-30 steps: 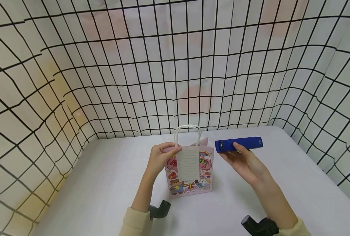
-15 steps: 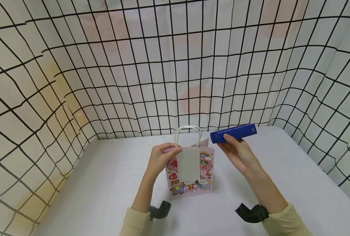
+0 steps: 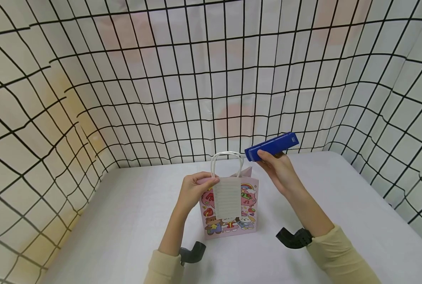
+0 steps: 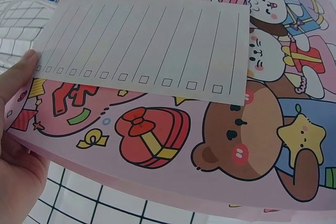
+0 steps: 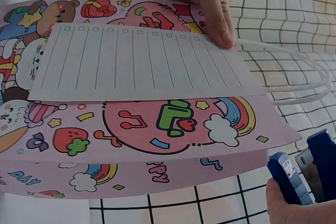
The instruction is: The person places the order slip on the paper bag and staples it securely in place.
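In the head view a pink paper gift bag (image 3: 250, 207), printed with cartoon animals, stands upright on the table. A lined white checklist sheet (image 3: 227, 199) lies flat against its front, near the top edge. My left hand (image 3: 192, 191) pinches the sheet and the bag's rim together, thumb in front. Up at the right, my right hand (image 3: 281, 175) holds a blue stapler (image 3: 274, 146) in the air, tilted, close to the bag's upper right corner. In the right wrist view the stapler (image 5: 291, 177) shows a gap between its two arms, apart from the paper.
White twisted handles (image 3: 227, 153) rise above the bag's rim, near the stapler's front end. A white table (image 3: 139, 221) lies underneath. Behind and at both sides stand white walls with a black grid (image 3: 182, 90). Each wrist carries a black camera (image 3: 294, 238).
My right hand has carried the stapler up and left toward the top of the bag, its far end tilting higher. My left hand, the sheet and the bag stay nearly still.
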